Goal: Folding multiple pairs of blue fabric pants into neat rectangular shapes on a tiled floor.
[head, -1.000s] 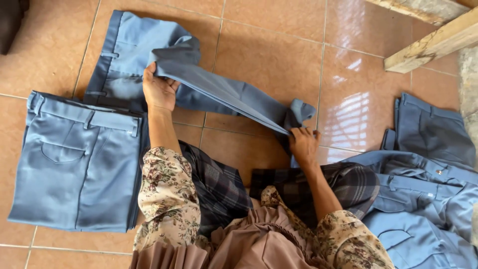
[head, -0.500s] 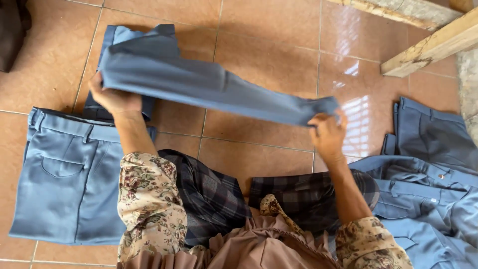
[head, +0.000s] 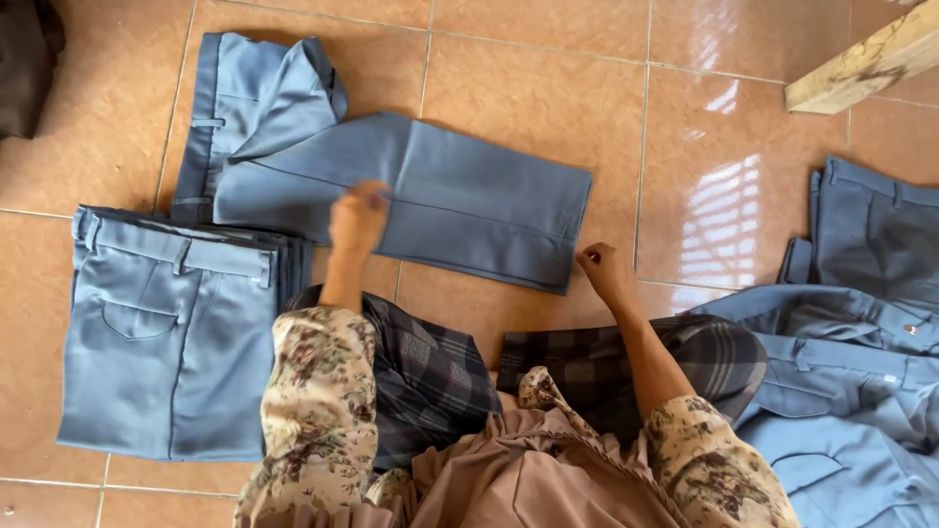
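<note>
Left hand point(head: 358, 217) flat, palm down — right hand point(head: 604, 274) pinching, arm extended.

Folded stack of blue trousers point(head: 166, 342) on tiled floor point(head: 548, 78), left side, waistband up, back pocket showing. Unfolded blue trousers heap point(head: 861, 362) at right, edge of frame. Wooden plank point(head: 866, 64) top right. Dark cloth point(head: 27, 64) top left, partly cut off.

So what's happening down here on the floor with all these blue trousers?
A person sitting on the tiled floor is folding blue-grey trousers, which lie doubled over in front of them. The left hand presses flat on the middle of the trousers, and the right hand rests at their folded edge. A folded stack sits to the left, and a loose heap of trousers lies to the right.
</note>
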